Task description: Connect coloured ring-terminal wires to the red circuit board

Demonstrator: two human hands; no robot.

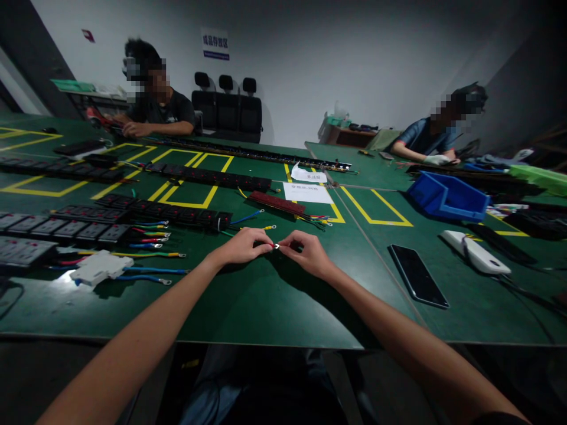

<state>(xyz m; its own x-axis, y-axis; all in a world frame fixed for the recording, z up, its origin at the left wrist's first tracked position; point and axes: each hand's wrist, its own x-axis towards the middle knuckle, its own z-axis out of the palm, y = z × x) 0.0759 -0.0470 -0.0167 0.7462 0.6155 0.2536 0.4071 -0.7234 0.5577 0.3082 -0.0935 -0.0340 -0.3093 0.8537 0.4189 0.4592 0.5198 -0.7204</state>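
Pinching small ring terminal (277, 246) directly btwn L hand (243, 245), at red end, & R hand (310, 255), at metal ring, w/ thumbs & fingertips closed up; holding over bench (266, 310), in fr. front edge.

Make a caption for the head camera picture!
Left hand and right hand pinch a tiny terminal at the green table.

The desk (248, 307) is showing deep green, with yellow outlines (390, 224) running over it in rectangles. The wire end (271, 245) is appearing red beside a silvery lug (277, 246). Black power strips (208, 176) are bearing small red spots; the wires (155, 254) are mixing red, blue, yellow and green. The bin (447, 198) is standing out bright blue, the paper (308, 193) is showing white with dark print.
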